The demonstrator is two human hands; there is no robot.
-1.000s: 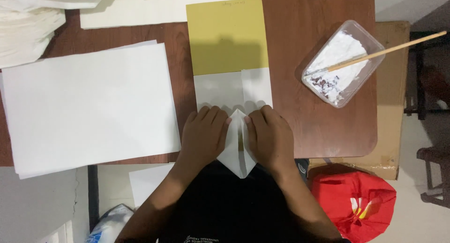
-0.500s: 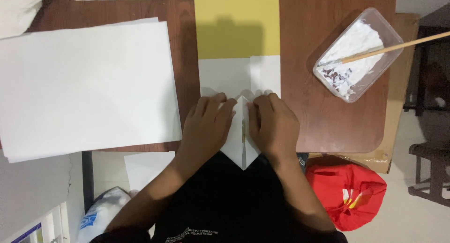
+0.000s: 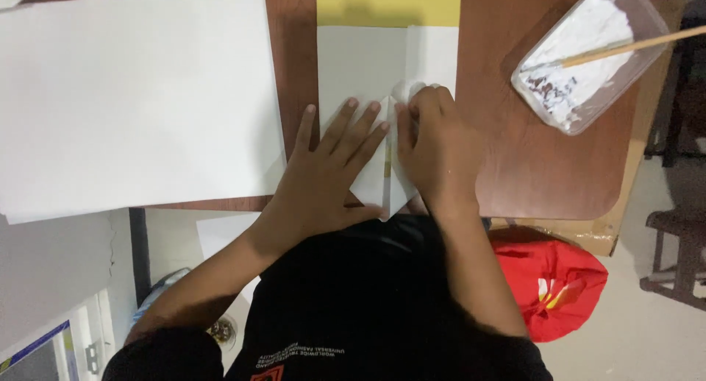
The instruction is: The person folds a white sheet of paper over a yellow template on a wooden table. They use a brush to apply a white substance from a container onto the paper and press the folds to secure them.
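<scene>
A sheet of paper point(image 3: 360, 65), yellow at its far end and white nearer me, lies on the brown table point(image 3: 529, 160). Its near end is folded into a point that hangs over the table's front edge. My left hand point(image 3: 327, 168) lies flat on the left flap with fingers spread. My right hand point(image 3: 434, 149) presses the right flap, its fingertips curled on a raised bit of paper at the fold's top. A narrow yellow strip shows between the two flaps.
A stack of large white sheets point(image 3: 132, 101) covers the table's left part. A clear plastic tub point(image 3: 588, 57) of white paste with a wooden stick point(image 3: 625, 48) stands at the right. A red bag point(image 3: 551, 285) lies on the floor below.
The view has moved closer and lower over the paper. My left hand has spread its fingers flat, and my right hand has slid up along the fold.
</scene>
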